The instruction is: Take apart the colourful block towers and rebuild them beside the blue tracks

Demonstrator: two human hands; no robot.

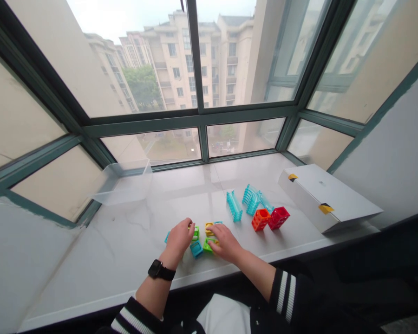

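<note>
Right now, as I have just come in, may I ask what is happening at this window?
Someone is handling small plastic blocks on a white sill. The left hand is at a green block, the right hand at a yellow block; neither grip shows clearly. Farther right are two red pieces and some clear blue pieces, then a white box.

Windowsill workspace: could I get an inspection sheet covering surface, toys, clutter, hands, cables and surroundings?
Surface: pale, glossy windowsill.
Toys: blue block, green block and yellow block, among others, clustered at the hands.
Clutter: turquoise pieces, orange block and red block, to the right.
Hands: left hand beside another green block, grip unclear; right hand with fingers at the yellow and green blocks, grip unclear.
Cables: nothing seen.
Surroundings: clear tub at left, white box at right, window frame behind, buildings outside.
</note>
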